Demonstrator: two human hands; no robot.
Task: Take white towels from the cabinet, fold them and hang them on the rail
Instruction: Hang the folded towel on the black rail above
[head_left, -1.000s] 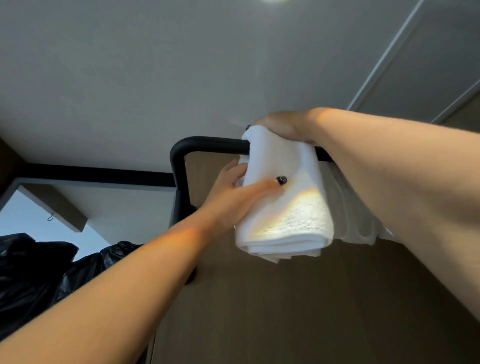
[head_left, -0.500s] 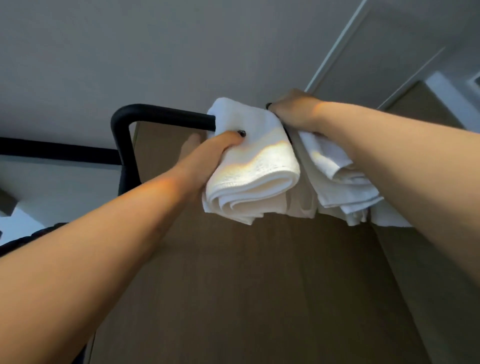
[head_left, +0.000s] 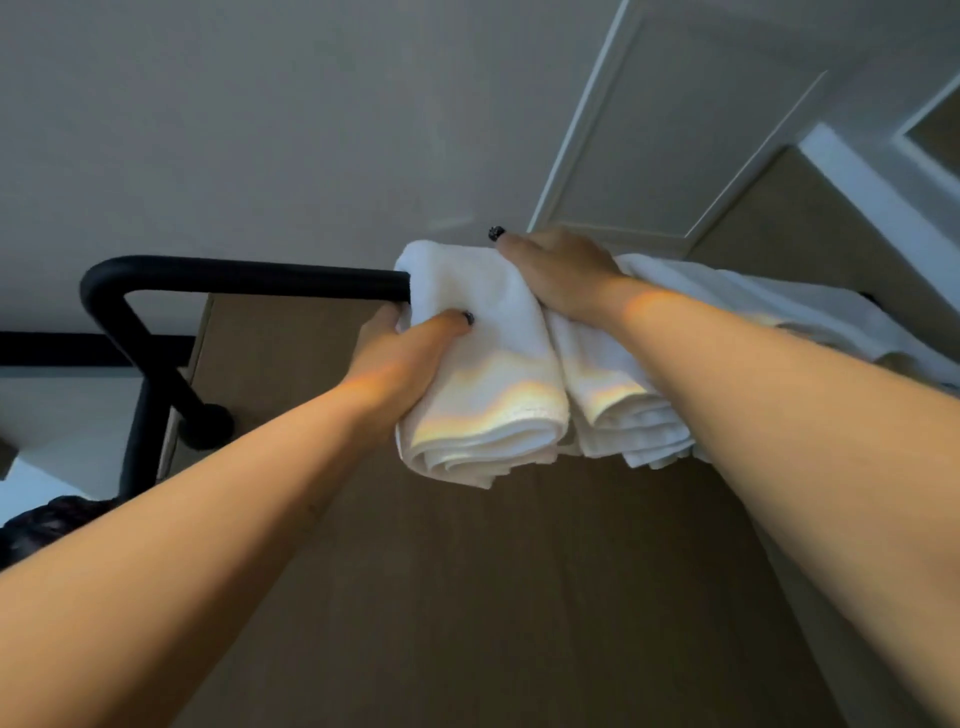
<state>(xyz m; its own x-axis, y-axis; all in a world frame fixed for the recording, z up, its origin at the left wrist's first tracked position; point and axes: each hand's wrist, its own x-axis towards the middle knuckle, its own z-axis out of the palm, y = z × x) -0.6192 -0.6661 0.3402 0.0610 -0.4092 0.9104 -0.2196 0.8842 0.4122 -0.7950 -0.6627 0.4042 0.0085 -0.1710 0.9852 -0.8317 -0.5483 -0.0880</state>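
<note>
A folded white towel (head_left: 488, 384) hangs over the black rail (head_left: 249, 273) high above me. My left hand (head_left: 402, 364) grips its left edge, thumb across the front and fingers behind. My right hand (head_left: 558, 270) lies over the top of the towel where it bends over the rail, one finger pointing up. More folded white towels (head_left: 628, 410) hang right beside it on the right, touching it and running along the rail under my right forearm.
The rail bends down at its left end into a black post (head_left: 137, 384) fixed to a brown wall panel (head_left: 519, 597). White ceiling and door trim (head_left: 582, 119) are overhead. Something dark shows at the lower left (head_left: 47, 519).
The towel has shifted right along the rail until it meets the hanging towels. My left hand went from pressing its front to gripping its left edge. The view has swung left.
</note>
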